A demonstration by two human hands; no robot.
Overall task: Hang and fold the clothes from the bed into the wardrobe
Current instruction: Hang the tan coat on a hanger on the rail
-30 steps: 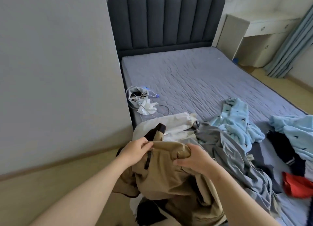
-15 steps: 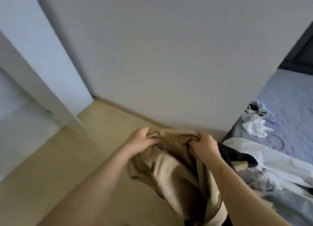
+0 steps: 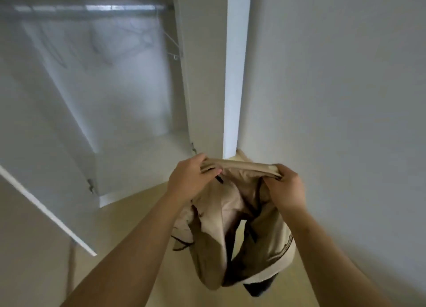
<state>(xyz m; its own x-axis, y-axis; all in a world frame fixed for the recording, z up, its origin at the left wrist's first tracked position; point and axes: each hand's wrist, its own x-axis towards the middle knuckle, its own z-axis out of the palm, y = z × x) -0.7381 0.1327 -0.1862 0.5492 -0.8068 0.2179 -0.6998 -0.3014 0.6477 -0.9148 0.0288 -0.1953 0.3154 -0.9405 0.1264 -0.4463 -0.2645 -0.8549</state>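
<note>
Both hands are raised in front of the person and set apart, each gripping the same khaki fabric jacket with dark trim [image 3: 216, 228]. The left hand [image 3: 191, 179] curls its fingers over one end of the garment's upper edge, with the thumb underneath. The right hand [image 3: 284, 187] clenches the other end, so the edge stretches taut between them. Below the hands the rest of the jacket hangs loose and crumpled. Its paler lining faces the camera, a striped ribbed band [image 3: 282, 251] hangs beneath the right wrist, and a dark piece of cloth [image 3: 258, 288] shows at the very bottom. The garment touches nothing but the hands and hangs above the pale beige floor [image 3: 129, 217]. Ahead of the left hand and further to its left stands the open white wardrobe [image 3: 202, 76], blurred in this view. A shiny metal rail [image 3: 92, 8] runs across its top, well above the hands. A few thin wire hangers [image 3: 171, 46] hang at the rail's near end. The wardrobe's white door [image 3: 41, 157] swings out to the left of the left forearm. A plain white wall [image 3: 334, 99] fills the space beyond and to the right of the right hand.
</note>
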